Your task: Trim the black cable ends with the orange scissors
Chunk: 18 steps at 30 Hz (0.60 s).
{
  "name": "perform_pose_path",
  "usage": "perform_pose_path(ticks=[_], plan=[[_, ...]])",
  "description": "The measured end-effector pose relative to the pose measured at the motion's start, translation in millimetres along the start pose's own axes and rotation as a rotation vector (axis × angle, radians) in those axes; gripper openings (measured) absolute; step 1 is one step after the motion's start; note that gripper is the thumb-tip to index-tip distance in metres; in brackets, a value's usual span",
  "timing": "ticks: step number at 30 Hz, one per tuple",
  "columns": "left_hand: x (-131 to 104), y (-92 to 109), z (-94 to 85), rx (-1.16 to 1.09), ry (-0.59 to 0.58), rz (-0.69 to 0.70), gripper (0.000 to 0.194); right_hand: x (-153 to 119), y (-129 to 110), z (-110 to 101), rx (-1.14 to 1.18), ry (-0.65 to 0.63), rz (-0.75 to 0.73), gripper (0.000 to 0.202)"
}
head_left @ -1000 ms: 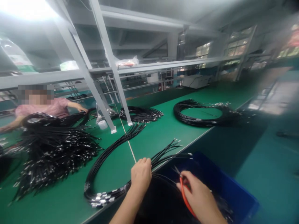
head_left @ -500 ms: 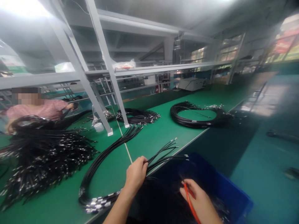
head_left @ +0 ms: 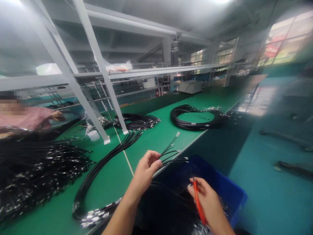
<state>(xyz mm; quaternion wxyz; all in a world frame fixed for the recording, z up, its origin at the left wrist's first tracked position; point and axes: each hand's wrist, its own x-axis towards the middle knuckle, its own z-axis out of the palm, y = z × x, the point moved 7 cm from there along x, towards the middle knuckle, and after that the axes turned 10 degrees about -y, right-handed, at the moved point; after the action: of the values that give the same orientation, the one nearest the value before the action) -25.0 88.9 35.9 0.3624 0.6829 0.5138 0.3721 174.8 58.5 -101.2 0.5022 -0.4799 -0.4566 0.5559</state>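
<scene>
My left hand is at the front edge of the green bench, its thumb and fingers around several black cables. Their ends fan out to the right; one carries a pale tip. Below and to the right, over a blue bin, my right hand grips red-handled pliers. The pliers' dark jaws point up and are too blurred to tell whether they are open. A curved bundle of black cables with white labels lies on the bench left of my left hand.
Two coiled cable bundles, a nearer one and a right one, lie farther back. A large cable heap covers the left side. White shelf posts rise from the bench. A person in a pink top is across it.
The view has swung right, so the scene sits farther left. My left thumb and fingers have shifted on the cables, and one pale-tipped cable end now stands higher. The pliers stay in my right hand.
</scene>
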Motion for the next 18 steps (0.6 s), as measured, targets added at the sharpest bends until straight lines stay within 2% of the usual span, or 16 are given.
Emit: perform_pose_path(ticks=[2, 5, 7, 9, 11, 15, 18], plan=[[-5.3, 21.8, 25.1, 0.069, -0.035, 0.07, 0.014, -3.6, -9.3, -2.9, 0.075, 0.002, 0.006, 0.041], [-18.0, 49.9, 61.6, 0.425, -0.079, 0.235, 0.016, -10.3, -22.8, -5.5, 0.186, -0.001, 0.0, 0.037], [-26.2, 58.4, 78.9, 0.617, -0.089, 0.317, 0.019, -15.5, -30.7, -6.2, 0.248, -0.004, -0.007, 0.035], [-31.2, 57.5, 86.8, 0.645, -0.095, 0.323, 0.021, -20.9, -38.2, -6.6, 0.291, -0.001, -0.016, 0.034], [-32.8, 48.3, 88.2, 0.507, -0.122, 0.248, 0.02, -26.4, -46.3, -8.0, 0.336, 0.027, -0.044, 0.034], [-34.1, 18.2, 92.1, 0.027, -0.219, 0.006, 0.01, -34.7, -60.2, -8.5, 0.493, 0.087, -0.101, 0.036], [-36.8, 6.0, 99.4, -0.188, -0.29, -0.066, 0.016, -36.4, -67.1, -4.1, 0.56, 0.075, -0.12, 0.037]])
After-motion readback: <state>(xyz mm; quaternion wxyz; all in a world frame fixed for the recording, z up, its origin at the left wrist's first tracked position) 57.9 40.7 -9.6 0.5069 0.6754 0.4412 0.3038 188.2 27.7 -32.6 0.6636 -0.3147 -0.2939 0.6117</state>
